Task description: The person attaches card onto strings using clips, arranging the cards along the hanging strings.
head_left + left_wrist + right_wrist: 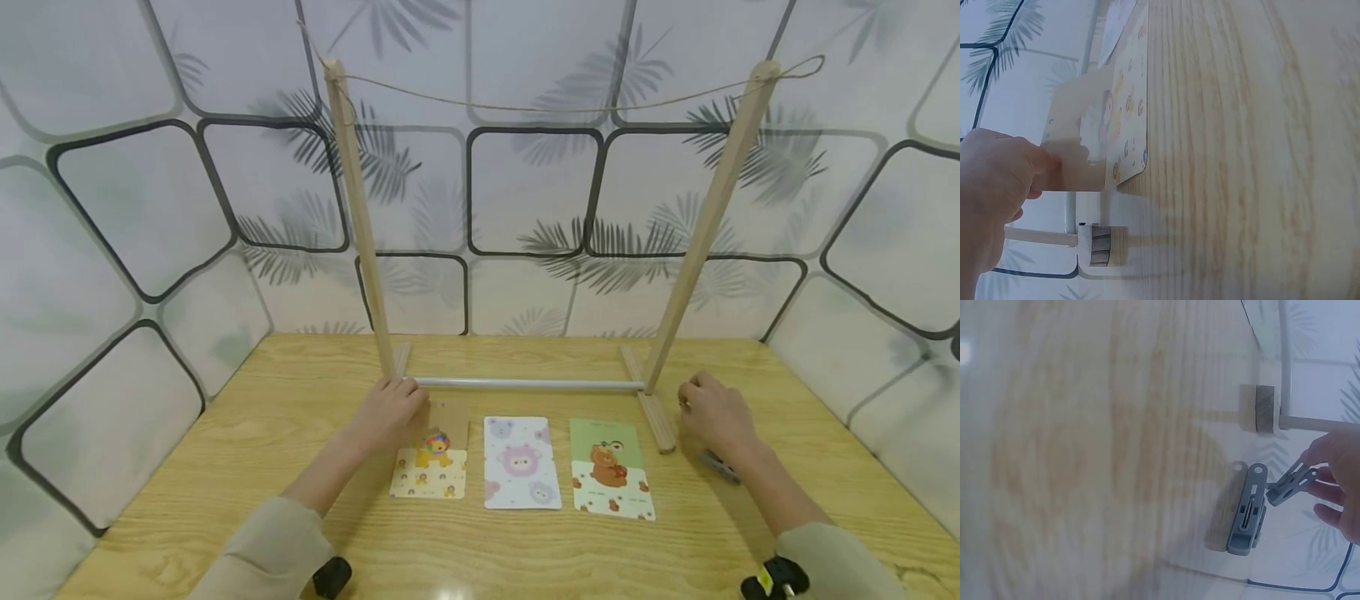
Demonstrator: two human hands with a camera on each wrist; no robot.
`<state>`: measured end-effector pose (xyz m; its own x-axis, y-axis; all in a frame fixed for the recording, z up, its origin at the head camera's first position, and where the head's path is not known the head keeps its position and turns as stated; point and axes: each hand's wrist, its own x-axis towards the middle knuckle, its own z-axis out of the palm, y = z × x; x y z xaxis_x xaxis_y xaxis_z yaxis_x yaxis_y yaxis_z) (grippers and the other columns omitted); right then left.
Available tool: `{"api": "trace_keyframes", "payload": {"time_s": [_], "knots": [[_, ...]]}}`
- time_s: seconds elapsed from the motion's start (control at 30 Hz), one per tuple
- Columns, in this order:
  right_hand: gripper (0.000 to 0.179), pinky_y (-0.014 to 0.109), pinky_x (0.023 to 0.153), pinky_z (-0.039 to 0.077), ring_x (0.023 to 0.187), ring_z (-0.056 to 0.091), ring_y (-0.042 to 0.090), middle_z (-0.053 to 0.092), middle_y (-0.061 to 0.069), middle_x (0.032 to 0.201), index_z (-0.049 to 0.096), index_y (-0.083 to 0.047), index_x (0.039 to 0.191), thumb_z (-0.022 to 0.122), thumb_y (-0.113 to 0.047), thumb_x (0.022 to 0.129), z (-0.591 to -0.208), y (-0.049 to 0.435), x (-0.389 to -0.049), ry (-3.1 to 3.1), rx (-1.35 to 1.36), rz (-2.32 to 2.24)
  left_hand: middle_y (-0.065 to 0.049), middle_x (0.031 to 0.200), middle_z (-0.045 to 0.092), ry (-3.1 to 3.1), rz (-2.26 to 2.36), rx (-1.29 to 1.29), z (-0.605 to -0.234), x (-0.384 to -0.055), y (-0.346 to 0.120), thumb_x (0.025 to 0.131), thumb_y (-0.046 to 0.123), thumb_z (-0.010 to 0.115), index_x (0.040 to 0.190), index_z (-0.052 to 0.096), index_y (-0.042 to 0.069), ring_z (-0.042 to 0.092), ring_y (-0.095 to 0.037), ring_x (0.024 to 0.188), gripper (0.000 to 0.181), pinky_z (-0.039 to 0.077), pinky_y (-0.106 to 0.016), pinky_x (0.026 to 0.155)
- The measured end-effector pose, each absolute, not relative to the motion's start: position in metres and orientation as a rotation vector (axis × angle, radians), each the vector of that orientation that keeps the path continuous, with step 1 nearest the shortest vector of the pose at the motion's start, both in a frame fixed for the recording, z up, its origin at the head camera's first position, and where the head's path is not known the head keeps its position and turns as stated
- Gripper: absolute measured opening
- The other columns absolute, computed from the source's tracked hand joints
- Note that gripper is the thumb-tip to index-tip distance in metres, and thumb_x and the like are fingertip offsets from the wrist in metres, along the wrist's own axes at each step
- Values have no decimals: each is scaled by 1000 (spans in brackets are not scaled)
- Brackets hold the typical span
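My left hand [390, 410] pinches the upper left corner of a card with a cartoon lion [429, 477], thumb on its face. In the left wrist view the card's top part [1075, 122] is bent up off the table. A grey plastic clothespin [1291, 484] is between the thumb and fingers of my right hand [716, 417], to the right of the rack. Just below that hand lies a second grey clothespin [722, 467] on the table. Right of the lion card lie a lilac card with animal faces [521, 462] and a green-and-white bear card [611, 467].
Behind the cards stands a wooden rack, with a left post [358, 208], a right post [708, 225] and a white bar [525, 384] low between them. A thin string [540, 108] sags between the post tops. A patterned backdrop [532, 192] rises behind the wooden table [450, 550].
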<state>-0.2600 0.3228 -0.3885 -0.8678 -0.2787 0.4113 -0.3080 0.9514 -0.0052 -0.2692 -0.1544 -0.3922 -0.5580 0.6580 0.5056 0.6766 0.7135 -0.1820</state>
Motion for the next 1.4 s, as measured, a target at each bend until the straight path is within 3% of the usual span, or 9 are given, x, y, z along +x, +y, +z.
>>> {"api": "trace_keyframes", "payload": {"time_s": [0.2,0.47,0.63,0.8,1.0,1.4], "knots": [[7,40,53,43,74,56,32,56,20,90,61,-2,74,58,2,78,-387,321,-259,-2639,444,94,-5,78,53,-2363,-75,-998,-389,-268,-155,70,5,76,88,63,3,52,-22,73,22,45,-37,67],[4,49,63,43,82,57,38,57,23,95,63,-1,79,59,1,78,-386,318,-258,-2567,485,28,-6,79,55,-2432,-59,-974,-380,-266,-157,72,4,74,90,63,1,55,-23,74,21,46,-37,68],[5,51,64,46,77,59,37,59,20,90,63,-1,77,64,3,73,-385,314,-259,-2445,567,-17,-7,81,56,-2407,-10,-976,-377,-266,-160,69,7,78,92,63,2,57,-24,75,28,47,-38,70],[18,51,64,45,76,59,37,59,19,87,63,-1,81,72,3,66,-381,308,-259,-2349,624,-40,-7,80,54,-2371,56,-944,-371,-266,-160,64,16,82,90,61,3,57,-24,72,36,47,-39,69],[28,51,66,46,79,59,35,60,18,87,62,1,87,75,1,63,-376,299,-260,-2280,680,-53,-8,84,55,-2373,101,-935,-366,-265,-160,72,7,75,91,60,3,59,-27,77,25,47,-44,78],[31,50,66,47,79,60,35,61,17,87,65,3,93,71,4,62,-369,288,-261,-2214,742,-23,-8,82,57,-2227,125,-970,-363,-268,-158,76,-1,68,89,60,4,59,-26,76,16,47,-42,75]]}}
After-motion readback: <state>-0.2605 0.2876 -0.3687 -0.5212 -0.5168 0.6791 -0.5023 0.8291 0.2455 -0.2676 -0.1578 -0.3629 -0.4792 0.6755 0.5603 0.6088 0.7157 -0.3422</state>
